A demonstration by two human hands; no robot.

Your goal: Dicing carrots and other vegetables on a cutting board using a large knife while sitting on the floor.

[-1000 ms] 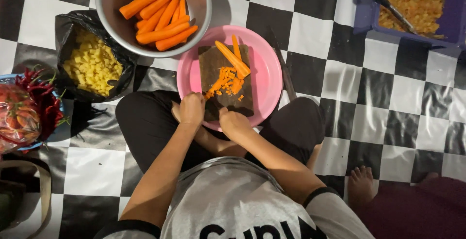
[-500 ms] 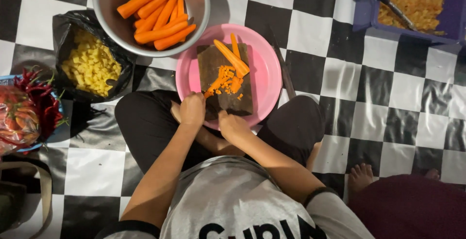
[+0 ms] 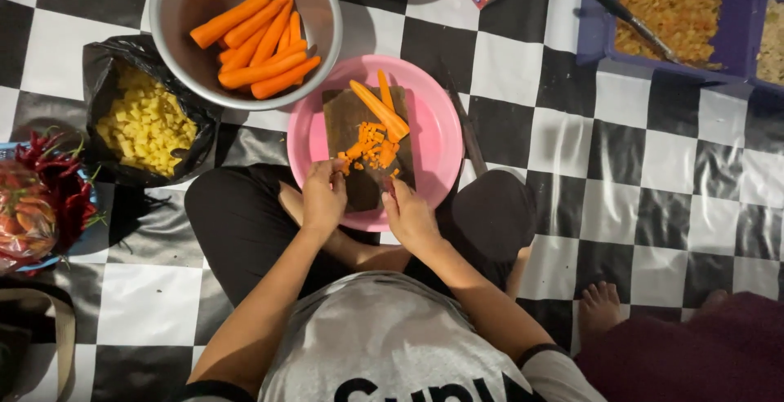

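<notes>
A pink plate on the floor carries a dark wooden cutting board. On the board lie two carrot sticks and a small heap of diced carrot. My left hand is curled at the board's near edge, its fingertips pinched on a small carrot piece. Beside it, my right hand is closed around what looks like a small knife, mostly hidden by the fingers. Both hands work just in front of my crossed legs.
A metal bowl of peeled carrots sits at the upper left. Below it are a black bag of yellow cubes and red chillies. A blue tray stands at the upper right. Another person's foot rests at the lower right.
Both hands stay at the near edge of the board, shifted only slightly toward me. The carrot sticks and diced heap look the same.
</notes>
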